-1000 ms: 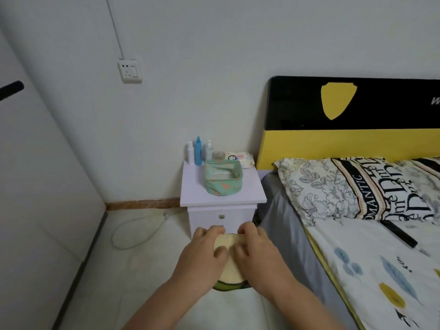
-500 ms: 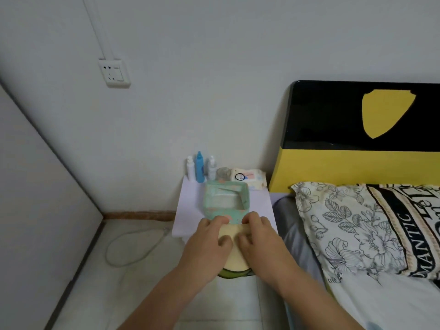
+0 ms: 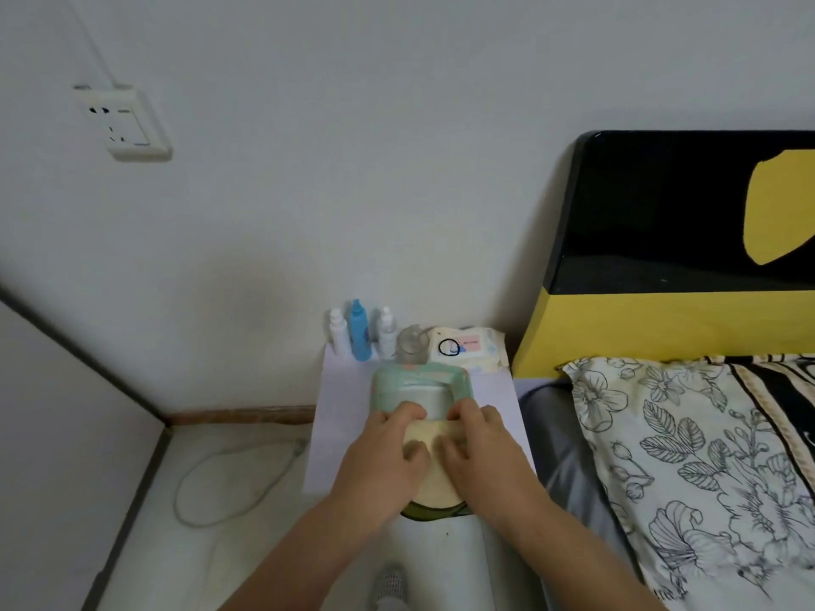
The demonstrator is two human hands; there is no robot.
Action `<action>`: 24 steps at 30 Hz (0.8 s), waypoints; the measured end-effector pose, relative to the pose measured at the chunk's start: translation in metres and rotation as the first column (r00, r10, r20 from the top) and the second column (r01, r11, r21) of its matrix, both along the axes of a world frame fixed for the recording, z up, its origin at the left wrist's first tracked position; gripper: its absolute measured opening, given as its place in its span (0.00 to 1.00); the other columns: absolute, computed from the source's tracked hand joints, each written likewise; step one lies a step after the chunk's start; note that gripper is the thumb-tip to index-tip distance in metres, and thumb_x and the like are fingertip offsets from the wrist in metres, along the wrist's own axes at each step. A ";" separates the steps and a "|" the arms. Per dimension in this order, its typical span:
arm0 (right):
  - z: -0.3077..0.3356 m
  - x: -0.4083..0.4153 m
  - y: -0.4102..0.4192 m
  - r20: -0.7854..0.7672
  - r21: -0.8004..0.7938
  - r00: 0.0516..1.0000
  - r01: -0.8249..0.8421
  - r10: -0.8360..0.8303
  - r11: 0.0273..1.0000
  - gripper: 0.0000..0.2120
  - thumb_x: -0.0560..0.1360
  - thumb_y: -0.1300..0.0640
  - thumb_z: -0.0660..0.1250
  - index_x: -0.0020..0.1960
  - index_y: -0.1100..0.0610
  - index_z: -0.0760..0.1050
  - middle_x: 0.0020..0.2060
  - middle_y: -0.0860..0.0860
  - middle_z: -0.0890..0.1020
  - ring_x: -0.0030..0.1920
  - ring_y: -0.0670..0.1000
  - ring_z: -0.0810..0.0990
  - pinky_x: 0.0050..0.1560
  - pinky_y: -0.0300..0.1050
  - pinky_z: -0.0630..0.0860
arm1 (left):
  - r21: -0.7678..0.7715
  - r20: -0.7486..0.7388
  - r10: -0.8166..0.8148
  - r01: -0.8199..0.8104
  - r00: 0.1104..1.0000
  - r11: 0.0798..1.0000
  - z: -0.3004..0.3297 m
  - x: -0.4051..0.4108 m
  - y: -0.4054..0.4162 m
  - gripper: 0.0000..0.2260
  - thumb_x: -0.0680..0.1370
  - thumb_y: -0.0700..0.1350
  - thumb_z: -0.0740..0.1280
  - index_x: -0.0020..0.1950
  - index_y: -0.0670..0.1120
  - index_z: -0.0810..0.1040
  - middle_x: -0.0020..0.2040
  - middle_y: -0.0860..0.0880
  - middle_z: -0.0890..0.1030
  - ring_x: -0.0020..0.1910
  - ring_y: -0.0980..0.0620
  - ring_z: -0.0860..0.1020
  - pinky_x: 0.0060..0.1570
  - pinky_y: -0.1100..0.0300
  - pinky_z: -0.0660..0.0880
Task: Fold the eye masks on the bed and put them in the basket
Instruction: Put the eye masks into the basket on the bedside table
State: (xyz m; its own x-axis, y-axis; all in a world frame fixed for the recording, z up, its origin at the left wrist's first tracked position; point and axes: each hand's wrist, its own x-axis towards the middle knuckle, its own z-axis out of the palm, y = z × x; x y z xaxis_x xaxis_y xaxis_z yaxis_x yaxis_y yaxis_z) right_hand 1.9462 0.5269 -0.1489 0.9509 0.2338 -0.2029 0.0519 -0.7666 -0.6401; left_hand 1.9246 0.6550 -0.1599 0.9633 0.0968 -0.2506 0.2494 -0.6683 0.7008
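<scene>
A folded eye mask point(image 3: 434, 476), cream on top with a dark green edge below, is held between my left hand point(image 3: 383, 460) and my right hand point(image 3: 483, 456). Both hands grip it from the sides, fingers curled over its far edge. The mask hovers just in front of the green fabric basket point(image 3: 381, 385), which stands on the white nightstand point(image 3: 344, 412). My fingertips reach the basket's near rim. The basket's inside looks pale; I cannot tell what lies in it.
Three small bottles point(image 3: 358, 330), a clear jar point(image 3: 412, 343) and a pack of wipes point(image 3: 469, 348) line the nightstand's back edge. The bed with a floral pillow point(image 3: 670, 456) and black-yellow headboard point(image 3: 661, 258) is at right. A cable point(image 3: 211, 487) lies on the floor at left.
Both hands have carried the folded mask forward from in front of the nightstand up to the basket's near rim. The view has moved closer and turned left.
</scene>
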 end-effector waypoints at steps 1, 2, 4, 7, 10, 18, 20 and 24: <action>-0.003 0.007 0.004 -0.010 -0.005 1.000 0.006 -0.006 1.000 0.10 0.76 0.57 0.59 0.57 0.55 0.67 0.54 0.55 0.71 0.49 0.58 0.77 0.47 0.47 0.73 | 0.004 -0.007 -0.012 0.013 1.000 1.000 -0.004 0.009 0.004 0.16 0.76 0.45 0.58 0.62 0.57 0.67 0.57 0.50 0.70 0.50 0.49 0.74 0.49 0.60 0.71; -0.006 0.013 0.007 -0.020 -0.013 1.000 0.010 -0.010 1.000 0.10 0.76 0.57 0.59 0.57 0.55 0.67 0.54 0.55 0.71 0.49 0.58 0.77 0.48 0.48 0.73 | 0.008 -0.018 -0.021 0.021 1.000 1.000 -0.007 0.016 0.007 0.15 0.76 0.45 0.58 0.62 0.57 0.67 0.56 0.50 0.69 0.50 0.48 0.75 0.48 0.59 0.71; -0.018 0.034 0.015 -0.040 -0.026 0.999 0.025 -0.026 0.999 0.10 0.76 0.57 0.59 0.57 0.54 0.67 0.54 0.55 0.71 0.49 0.58 0.77 0.47 0.47 0.73 | 0.011 -0.043 -0.044 0.045 0.998 0.999 -0.021 0.039 0.015 0.15 0.75 0.45 0.58 0.61 0.57 0.67 0.53 0.51 0.68 0.48 0.48 0.74 0.47 0.59 0.71; -0.034 0.060 0.022 -0.059 -0.053 0.997 0.045 -0.048 0.998 0.10 0.76 0.57 0.58 0.58 0.54 0.66 0.55 0.54 0.71 0.50 0.57 0.76 0.47 0.47 0.73 | 0.042 -0.068 -0.071 0.074 0.995 0.996 -0.039 0.070 0.023 0.14 0.75 0.45 0.58 0.59 0.56 0.68 0.49 0.51 0.66 0.45 0.49 0.73 0.45 0.58 0.71; -0.055 0.081 0.026 -0.076 -0.088 0.996 0.049 -0.056 0.995 0.11 0.77 0.56 0.58 0.59 0.55 0.66 0.57 0.55 0.71 0.50 0.55 0.76 0.48 0.47 0.75 | 0.067 -0.099 -0.098 0.105 0.990 0.992 -0.056 0.094 0.023 0.12 0.74 0.44 0.57 0.56 0.53 0.68 0.49 0.49 0.68 0.47 0.47 0.74 0.46 0.56 0.72; -0.120 0.135 0.028 -0.131 -0.068 0.991 -0.030 0.021 0.997 0.10 0.78 0.55 0.58 0.58 0.57 0.66 0.58 0.55 0.71 0.48 0.52 0.76 0.46 0.43 0.76 | 0.108 -0.159 -0.079 0.097 0.984 0.989 -0.115 0.141 0.024 0.13 0.75 0.46 0.60 0.59 0.49 0.69 0.56 0.45 0.71 0.49 0.47 0.75 0.49 0.55 0.74; -0.132 0.143 0.028 -0.142 -0.079 0.989 -0.050 0.039 0.996 0.10 0.78 0.55 0.57 0.58 0.57 0.66 0.58 0.56 0.70 0.48 0.54 0.76 0.46 0.45 0.76 | 0.091 -0.172 -0.068 0.085 0.983 0.992 -0.128 0.148 0.025 0.14 0.75 0.45 0.60 0.60 0.49 0.68 0.57 0.44 0.71 0.48 0.48 0.74 0.47 0.57 0.72; -0.164 0.161 0.029 -0.171 -0.093 0.982 -0.098 0.081 0.991 0.11 0.78 0.57 0.58 0.58 0.59 0.66 0.58 0.57 0.70 0.48 0.56 0.77 0.46 0.49 0.77 | 0.046 -0.220 -0.067 0.079 0.973 0.996 -0.161 0.162 0.029 0.17 0.74 0.43 0.60 0.63 0.49 0.68 0.60 0.44 0.69 0.47 0.48 0.72 0.45 0.60 0.68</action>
